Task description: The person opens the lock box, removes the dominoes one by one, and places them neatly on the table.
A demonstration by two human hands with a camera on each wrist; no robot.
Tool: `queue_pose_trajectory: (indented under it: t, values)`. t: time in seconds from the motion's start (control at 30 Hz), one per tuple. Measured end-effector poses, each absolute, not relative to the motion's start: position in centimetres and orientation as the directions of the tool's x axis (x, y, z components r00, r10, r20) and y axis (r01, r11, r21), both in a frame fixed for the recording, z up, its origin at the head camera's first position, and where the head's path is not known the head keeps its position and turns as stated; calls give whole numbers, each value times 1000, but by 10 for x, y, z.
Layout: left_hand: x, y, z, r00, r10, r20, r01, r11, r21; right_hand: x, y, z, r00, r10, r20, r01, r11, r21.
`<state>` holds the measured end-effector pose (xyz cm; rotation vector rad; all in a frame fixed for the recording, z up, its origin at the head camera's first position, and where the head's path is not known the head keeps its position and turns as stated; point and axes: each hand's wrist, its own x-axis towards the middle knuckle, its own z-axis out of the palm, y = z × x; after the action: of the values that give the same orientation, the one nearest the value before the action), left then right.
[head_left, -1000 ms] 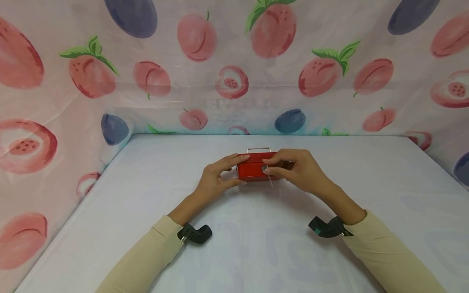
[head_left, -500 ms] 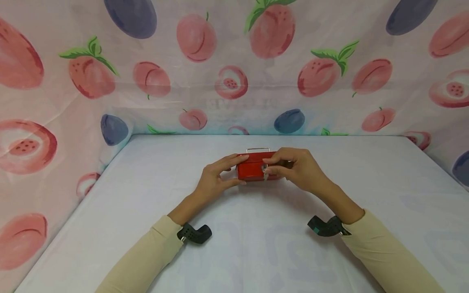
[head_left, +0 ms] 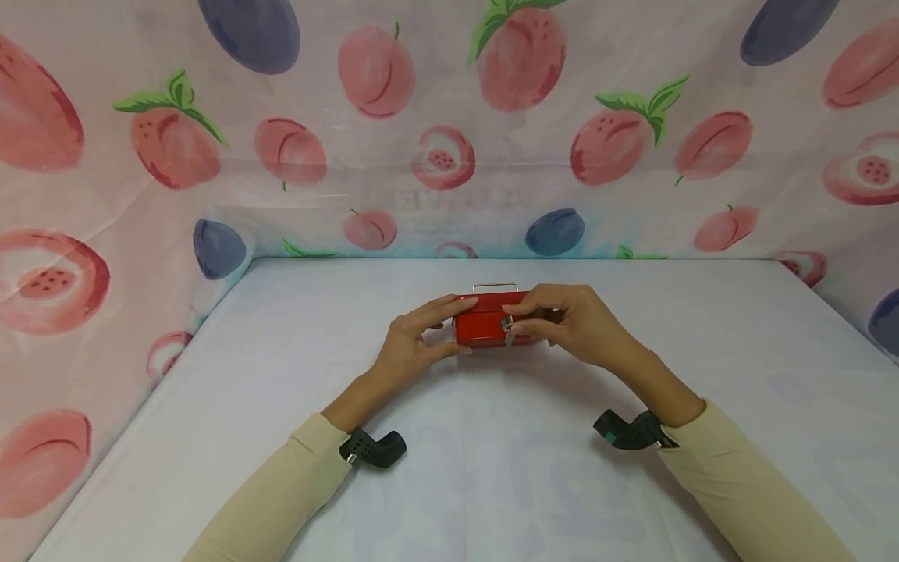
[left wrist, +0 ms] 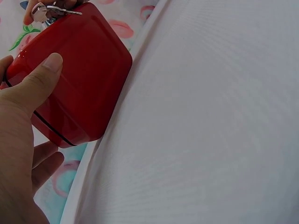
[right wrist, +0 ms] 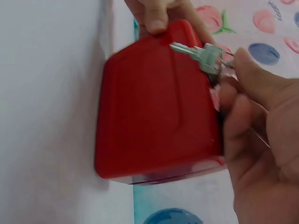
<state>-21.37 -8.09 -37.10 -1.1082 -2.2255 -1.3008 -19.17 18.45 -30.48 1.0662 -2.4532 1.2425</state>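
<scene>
A small red metal cash box [head_left: 481,328] with a wire handle [head_left: 495,285] on top stands at the middle back of the table. My left hand [head_left: 416,334] grips its left end, fingers over the lid and thumb [left wrist: 44,74] low on the box. At the lock on the front, my right hand [head_left: 586,326] pinches a key, its head mostly hidden by thumb and finger. A second key [right wrist: 198,55] dangles from the same ring, also visible as a silver key [left wrist: 65,9] in the left wrist view. The lid looks closed.
White cloth [head_left: 463,468] covers the table. Behind and to the left hangs a fruit-print curtain [head_left: 520,156]. A black wrist camera mount [head_left: 374,449] sits on the left cuff and another mount [head_left: 628,431] on the right.
The dangling key has swung from slanting right to hanging nearly straight down. My right wrist has shifted very slightly; the box and my left hand stay in place.
</scene>
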Motion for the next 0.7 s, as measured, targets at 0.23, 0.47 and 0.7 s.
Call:
queue_pose_trajectory:
  t: [0.23,0.47,0.7]
  values:
    - [-214,-81,-371,-650,456,607,753,285,592,-192,187,-304,-741,-524,419,-651,411,-638]
    - [-213,-81,-370,-652,458,604,751,286,595,-192,185,-306,-748,-504,432,-646,403,-648]
    - [-213,-81,-371,-659,459,596,745,289,601,-191,185,-306,-763,-488,424,-631,418,-653]
